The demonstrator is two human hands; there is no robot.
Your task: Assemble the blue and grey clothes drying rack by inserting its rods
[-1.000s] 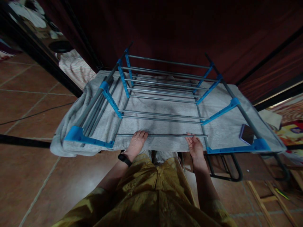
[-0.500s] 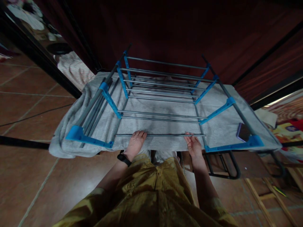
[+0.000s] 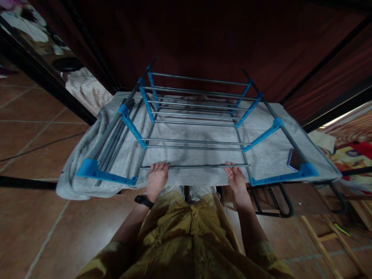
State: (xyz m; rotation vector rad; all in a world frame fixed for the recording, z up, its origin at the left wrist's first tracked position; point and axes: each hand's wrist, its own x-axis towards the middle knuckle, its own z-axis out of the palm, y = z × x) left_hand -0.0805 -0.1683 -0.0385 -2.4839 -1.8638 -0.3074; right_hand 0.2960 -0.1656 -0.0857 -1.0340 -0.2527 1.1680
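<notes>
A blue and grey drying rack (image 3: 263,136) stands in front of me with a grey towel (image 3: 194,155) spread flat under its upper rods. My left hand (image 3: 156,179) lies on the towel's near edge, fingers reaching under the nearest grey rod (image 3: 193,167). My right hand (image 3: 236,179) rests on the same edge further right, fingers also flat and stretched toward that rod. Neither hand grips anything. A black band sits on my left wrist.
A phone (image 3: 293,159) lies on the towel near the rack's right blue corner. Dark curtains hang behind the rack. Tiled floor spreads to the left, with a striped cloth (image 3: 87,89) at the back left and wooden slats (image 3: 325,240) at the lower right.
My left hand has slid to the left along the towel's near edge. The right hand stays almost where it was. The view has shifted slightly.
</notes>
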